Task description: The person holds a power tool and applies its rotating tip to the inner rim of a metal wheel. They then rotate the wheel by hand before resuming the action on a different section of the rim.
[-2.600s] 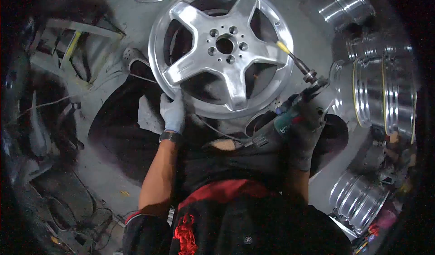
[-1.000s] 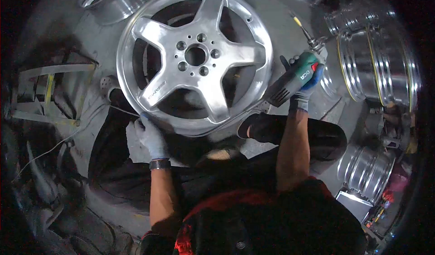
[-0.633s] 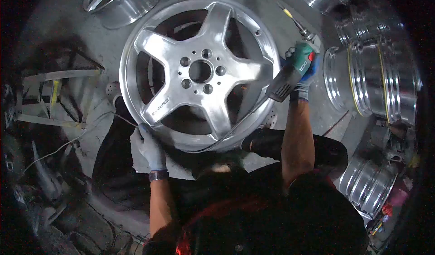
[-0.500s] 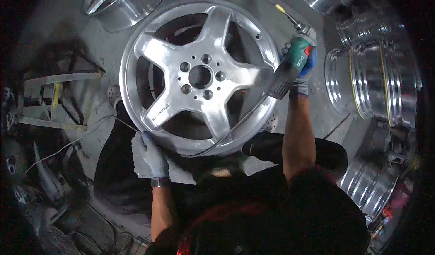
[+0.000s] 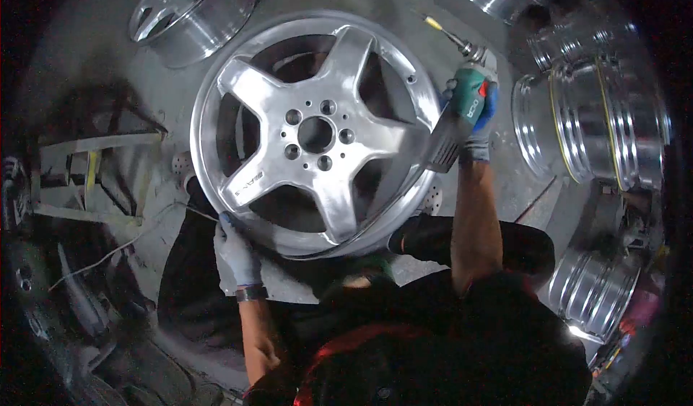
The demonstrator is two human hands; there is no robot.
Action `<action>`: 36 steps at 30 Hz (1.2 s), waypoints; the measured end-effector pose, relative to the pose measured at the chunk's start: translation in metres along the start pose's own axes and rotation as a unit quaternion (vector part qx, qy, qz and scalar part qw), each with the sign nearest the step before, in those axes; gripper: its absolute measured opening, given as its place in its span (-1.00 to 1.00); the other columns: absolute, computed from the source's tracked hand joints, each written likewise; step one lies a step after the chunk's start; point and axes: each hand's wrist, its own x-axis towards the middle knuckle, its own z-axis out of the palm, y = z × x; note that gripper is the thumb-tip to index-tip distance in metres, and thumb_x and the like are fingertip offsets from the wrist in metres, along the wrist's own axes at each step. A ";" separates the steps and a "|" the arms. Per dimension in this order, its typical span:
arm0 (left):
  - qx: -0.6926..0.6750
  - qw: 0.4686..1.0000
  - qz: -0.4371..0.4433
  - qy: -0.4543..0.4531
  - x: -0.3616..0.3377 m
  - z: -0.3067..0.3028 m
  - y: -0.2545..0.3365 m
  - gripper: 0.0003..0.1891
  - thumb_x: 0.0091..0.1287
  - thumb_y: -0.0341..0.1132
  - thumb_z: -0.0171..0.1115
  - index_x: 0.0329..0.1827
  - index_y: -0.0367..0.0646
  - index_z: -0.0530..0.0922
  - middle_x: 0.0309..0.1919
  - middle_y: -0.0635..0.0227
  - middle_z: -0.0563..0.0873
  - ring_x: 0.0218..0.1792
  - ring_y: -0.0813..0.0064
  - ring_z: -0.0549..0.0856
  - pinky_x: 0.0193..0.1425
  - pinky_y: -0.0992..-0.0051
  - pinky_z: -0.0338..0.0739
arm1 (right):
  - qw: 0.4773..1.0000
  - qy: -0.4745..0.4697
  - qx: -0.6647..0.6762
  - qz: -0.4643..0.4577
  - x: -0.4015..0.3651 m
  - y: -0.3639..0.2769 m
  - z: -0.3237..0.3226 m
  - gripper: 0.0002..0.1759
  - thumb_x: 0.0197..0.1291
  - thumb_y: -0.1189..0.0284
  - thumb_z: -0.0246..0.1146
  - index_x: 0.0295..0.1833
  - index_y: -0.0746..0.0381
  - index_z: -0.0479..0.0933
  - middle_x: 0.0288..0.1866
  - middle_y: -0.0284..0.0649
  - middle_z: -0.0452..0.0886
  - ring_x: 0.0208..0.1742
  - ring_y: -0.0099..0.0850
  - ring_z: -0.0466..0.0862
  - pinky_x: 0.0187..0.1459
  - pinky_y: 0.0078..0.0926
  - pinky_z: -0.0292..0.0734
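A bare silver alloy wheel (image 5: 390, 137) with five broad spokes lies face up between my legs, its lettered spoke pointing to the lower left. My gloved left hand (image 5: 237, 253) grips the rim edge at the lower left, fingertips partly hidden behind it. On the far right side of the wheel, my gloved right hand (image 5: 489, 110) is wrapped round a green and black die grinder (image 5: 471, 97). The grinder's thin shaft with a yellow tip points up and left, apart from the wheel. Its dark cord (image 5: 382, 215) runs across the wheel's lower right edge.
Another wheel (image 5: 206, 31) stands at the upper left. Several polished wheel barrels (image 5: 577, 124) line the right side, one more (image 5: 593, 294) at the lower right. A metal frame (image 5: 94, 142) is on the left, with a thin cable (image 5: 108, 254) on the floor below.
The whole view has shifted slightly, and the wheel sits a little lower in it, turned a touch clockwise. Both hands keep their holds; the grinder stays off the wheel face.
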 end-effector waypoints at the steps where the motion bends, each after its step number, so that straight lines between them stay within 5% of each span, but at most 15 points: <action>1: -0.026 0.999 0.011 -0.021 0.011 -0.001 0.007 -0.49 0.59 -0.02 0.09 0.27 -0.35 0.53 -0.02 0.28 0.68 -0.05 0.52 0.60 0.06 0.49 0.51 | 0.999 0.027 0.030 0.017 -0.013 0.000 0.006 -0.50 0.47 0.04 0.09 0.22 0.23 0.47 -0.02 -0.14 0.64 -0.12 -0.23 0.70 -0.08 -0.28 0.69; 4: -0.019 0.998 0.032 -0.058 0.043 0.000 0.028 -0.54 0.58 -0.02 0.10 0.12 -0.34 0.60 -0.25 0.39 0.67 -0.25 0.60 0.58 -0.19 0.53 0.49 | 0.993 0.023 0.113 0.013 -0.040 -0.001 0.016 -0.47 0.47 0.00 0.08 0.23 0.23 0.47 -0.02 -0.13 0.64 -0.10 -0.20 0.70 -0.08 -0.28 0.69; 8: 0.036 0.993 0.107 -0.039 0.101 0.004 0.050 -0.57 0.55 -0.01 0.16 -0.08 -0.30 0.64 -0.32 0.43 0.65 -0.33 0.67 0.52 -0.30 0.56 0.41 | 0.990 0.054 0.117 0.058 -0.076 0.001 0.016 -0.34 0.40 -0.12 0.10 0.22 0.28 0.47 -0.03 -0.02 0.66 -0.06 -0.15 0.70 -0.06 -0.25 0.69; 9: -0.026 0.995 0.079 -0.062 0.089 0.012 0.078 -0.54 0.52 0.00 0.18 -0.07 -0.35 0.65 -0.30 0.40 0.66 -0.32 0.66 0.53 -0.27 0.54 0.44 | 0.992 0.055 0.098 0.060 -0.087 0.003 0.017 -0.32 0.40 -0.13 0.11 0.22 0.29 0.48 -0.03 0.02 0.66 -0.07 -0.17 0.71 -0.06 -0.25 0.68; 14: 0.187 0.969 0.151 -0.065 0.140 0.021 0.125 -0.41 0.49 0.06 0.17 0.09 -0.45 0.63 -0.19 0.15 0.74 -0.17 0.42 0.61 0.01 0.35 0.49 | 0.988 0.148 0.010 0.048 -0.121 0.018 -0.005 -0.33 0.43 -0.15 0.05 0.20 0.26 0.51 -0.01 -0.08 0.68 -0.09 -0.23 0.71 -0.04 -0.24 0.68; 19: 0.259 0.937 0.226 -0.058 0.170 0.031 0.146 -0.41 0.45 0.11 0.18 -0.02 -0.41 0.68 -0.24 0.15 0.75 -0.20 0.35 0.63 0.00 0.35 0.49 | 0.990 0.087 0.073 0.088 -0.146 0.013 0.010 -0.41 0.49 -0.06 0.02 0.23 0.24 0.51 0.01 -0.12 0.68 -0.08 -0.26 0.71 -0.01 -0.26 0.67; 24: 0.164 0.960 0.229 -0.004 0.155 0.037 0.136 -0.40 0.41 0.14 0.22 -0.05 -0.39 0.67 -0.25 0.11 0.75 -0.23 0.33 0.64 -0.02 0.34 0.51 | 0.986 0.144 0.058 0.053 -0.147 0.017 0.015 -0.40 0.48 -0.07 0.05 0.24 0.24 0.51 -0.01 -0.11 0.69 -0.11 -0.25 0.71 -0.02 -0.29 0.66; 27: 0.176 0.954 0.242 -0.017 0.144 0.021 0.099 -0.51 0.47 -0.01 0.18 -0.02 -0.40 0.63 -0.22 0.09 0.74 -0.22 0.32 0.64 -0.01 0.31 0.52 | 0.992 0.109 0.046 0.032 -0.144 0.009 0.010 -0.36 0.46 -0.10 0.07 0.28 0.25 0.48 0.03 -0.09 0.67 -0.08 -0.24 0.70 0.00 -0.27 0.65; 29: 0.194 0.953 0.228 -0.039 0.116 0.009 0.067 -0.57 0.50 -0.09 0.14 0.00 -0.40 0.61 -0.21 0.08 0.73 -0.20 0.29 0.64 0.00 0.32 0.52 | 0.988 0.127 -0.088 0.015 -0.148 -0.001 0.002 -0.34 0.45 -0.11 0.07 0.29 0.25 0.46 0.06 -0.08 0.65 -0.03 -0.22 0.69 0.03 -0.23 0.65; 34: 0.109 0.980 0.145 -0.087 0.015 0.003 0.022 -0.61 0.54 -0.18 0.05 0.06 -0.41 0.58 -0.18 0.01 0.71 -0.14 0.16 0.65 0.03 0.28 0.52 | 0.999 0.039 0.000 0.028 -0.164 -0.028 0.082 -0.33 0.45 -0.08 0.05 0.34 0.27 0.43 0.10 -0.04 0.63 0.04 -0.15 0.67 0.18 -0.14 0.58; 36: 0.225 0.967 0.107 -0.054 -0.035 0.008 0.046 -0.60 0.55 -0.17 0.03 0.09 -0.43 0.56 -0.18 -0.02 0.70 -0.16 0.10 0.67 0.02 0.26 0.54 | 0.999 0.011 0.038 0.009 -0.169 -0.030 0.099 -0.33 0.45 -0.07 0.05 0.36 0.27 0.43 0.11 -0.02 0.63 0.06 -0.13 0.67 0.23 -0.12 0.56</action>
